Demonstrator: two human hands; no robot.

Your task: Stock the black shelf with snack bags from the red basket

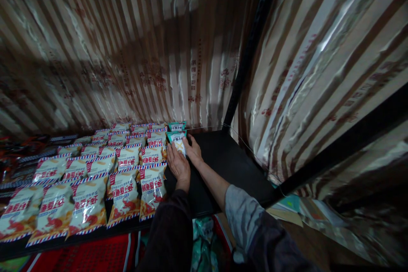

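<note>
A teal and white snack bag [179,141] stands on the black shelf, at the right end of the rows of bags. From its left side my left hand [179,165] presses on the front, fingers together and pointing away from me. My right hand [194,151] grips the right edge, thumb toward the front. Between them the two hands cover the lower part of the bag. Directly behind it is a second teal bag [177,126]. Just left of my hands stand white and orange snack bags [153,185] with striped edges and red lettering.
The black shelf [219,157] extends right to a dark metal post [245,55]. Striped plastic sheeting [143,51] hangs behind and at the right. Dark packets [28,165] lie at far left. Below the shelf are a red box [86,257] and a container with teal bags [204,246].
</note>
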